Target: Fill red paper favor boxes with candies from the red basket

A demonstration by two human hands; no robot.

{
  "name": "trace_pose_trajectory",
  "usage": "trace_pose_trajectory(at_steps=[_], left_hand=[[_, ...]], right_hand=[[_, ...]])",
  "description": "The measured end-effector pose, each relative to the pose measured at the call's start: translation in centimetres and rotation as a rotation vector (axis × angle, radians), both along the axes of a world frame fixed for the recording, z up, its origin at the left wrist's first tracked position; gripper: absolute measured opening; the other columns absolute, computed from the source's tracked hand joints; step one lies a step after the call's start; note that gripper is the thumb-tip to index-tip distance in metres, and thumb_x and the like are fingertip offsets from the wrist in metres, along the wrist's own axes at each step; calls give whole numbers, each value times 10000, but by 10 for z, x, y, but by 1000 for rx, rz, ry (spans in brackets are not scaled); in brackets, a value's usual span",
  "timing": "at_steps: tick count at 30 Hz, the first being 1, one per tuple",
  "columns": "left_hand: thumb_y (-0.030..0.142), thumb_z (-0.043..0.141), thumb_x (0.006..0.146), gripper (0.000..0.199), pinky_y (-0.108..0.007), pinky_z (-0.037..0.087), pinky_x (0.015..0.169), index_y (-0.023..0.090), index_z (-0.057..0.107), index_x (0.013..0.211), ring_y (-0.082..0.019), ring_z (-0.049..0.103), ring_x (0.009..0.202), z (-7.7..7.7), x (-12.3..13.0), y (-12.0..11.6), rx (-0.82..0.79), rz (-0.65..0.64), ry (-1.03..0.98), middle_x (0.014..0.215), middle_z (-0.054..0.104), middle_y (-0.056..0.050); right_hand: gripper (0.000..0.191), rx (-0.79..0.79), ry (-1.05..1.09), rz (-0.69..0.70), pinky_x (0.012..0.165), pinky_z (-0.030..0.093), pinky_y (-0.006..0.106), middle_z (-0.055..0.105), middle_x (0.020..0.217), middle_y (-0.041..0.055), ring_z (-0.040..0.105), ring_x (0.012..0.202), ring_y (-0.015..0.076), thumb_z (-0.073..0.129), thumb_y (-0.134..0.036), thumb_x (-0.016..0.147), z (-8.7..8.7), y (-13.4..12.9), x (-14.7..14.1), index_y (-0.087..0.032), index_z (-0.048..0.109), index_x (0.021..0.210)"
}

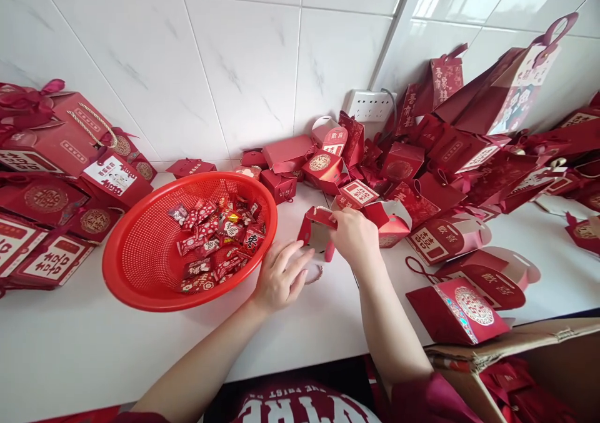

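Observation:
My right hand (pixel 354 238) pinches the upper edge of a small red gift box (pixel 319 242), whose open top shows a pale inside. To its left, my left hand (pixel 282 276) has its fingers stretched out and apart, with the fingertips close beside the box; whether they touch it I cannot tell. Just left of that hand stands a red plastic basket (pixel 135 242) with perforated walls. Several wrapped candies (pixel 210 238) in red, white and dark wrappers lie inside it. A thin cord handle (pixel 313 277) curves on the table below the box.
Red gift boxes (pixel 47 198) are stacked at the left, and more (pixel 450 229) crowd the right side. A white power strip (pixel 370 105) rests against the tiled wall (pixel 248 54). At the lower right, a cardboard carton (pixel 529 342) holds red items. The white tabletop (pixel 70 342) spreads beneath.

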State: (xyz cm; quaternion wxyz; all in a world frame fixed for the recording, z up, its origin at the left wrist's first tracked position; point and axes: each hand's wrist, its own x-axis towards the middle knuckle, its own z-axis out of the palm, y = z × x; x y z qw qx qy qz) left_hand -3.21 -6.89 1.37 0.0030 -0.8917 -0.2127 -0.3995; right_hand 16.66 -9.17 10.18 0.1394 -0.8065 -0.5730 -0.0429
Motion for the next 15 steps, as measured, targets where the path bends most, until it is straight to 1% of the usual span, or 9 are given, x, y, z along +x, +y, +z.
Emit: trace_pose_trajectory(at_steps=[1,2,3,5,8,10,12,13,15], left_hand=[[214,549,911,440,-476,378,1125,225,592,1348,-282,521,1279,2,0,-1,7,-1,9,1380,571,-113],[217,536,918,420,-474,361,1131,215,601,1332,-279,526,1279,4,1,-3,6,-4,19,1375,586,-105],[217,523,923,378,-469,357,1123,203,626,1286,-275,540,1261,6,1,-4,-5,-9,24,1343,616,-99],[207,499,931,260,-444,398,1057,188,685,1112,-259,584,1167,9,2,-4,-52,-26,6,1197,688,-84],[183,478,934,211,-392,471,908,179,676,861,-227,597,987,9,1,-2,-166,-31,-40,1004,683,-78],[189,495,934,200,-381,489,870,172,656,817,-217,583,939,8,0,-1,-217,4,-46,986,641,-88],[218,539,926,142,-394,499,902,166,658,866,-236,585,1001,5,1,0,-238,41,-36,1045,609,-107],[232,557,922,123,-407,500,937,163,659,912,-261,579,1084,3,1,0,-246,54,-29,1108,595,-123],[248,564,928,167,-437,482,1031,158,645,1042,-309,511,1277,-1,3,-1,-283,74,-22,1286,544,-156]], right_hand=[[189,1,2,-6,569,411,320,720,890,118,685,860,275,542,-238,905,2,-1,-3,-193,722,872],[237,-7,14,-12,555,394,317,715,849,117,683,805,264,526,-299,934,4,-3,-6,-193,710,828],[297,-23,33,-18,548,380,313,709,803,113,677,756,254,505,-351,954,6,-5,-7,-197,695,788],[368,-56,75,-26,545,363,307,691,729,99,665,697,241,465,-405,976,9,-8,-6,-206,665,740],[319,-81,149,-39,554,367,301,685,726,94,669,716,251,460,-398,969,8,-11,4,-209,636,783],[279,-92,265,-41,575,402,308,694,765,99,680,762,269,469,-399,955,2,-13,14,-207,607,807],[278,-101,502,-33,616,456,323,692,762,88,693,757,266,488,-419,942,-8,-15,24,-209,566,779],[281,-104,658,-30,634,482,331,689,753,80,701,733,258,502,-428,935,-14,-16,29,-209,551,766],[280,-112,938,-28,654,524,340,689,754,68,714,681,240,528,-441,926,-28,-18,35,-204,546,778]])
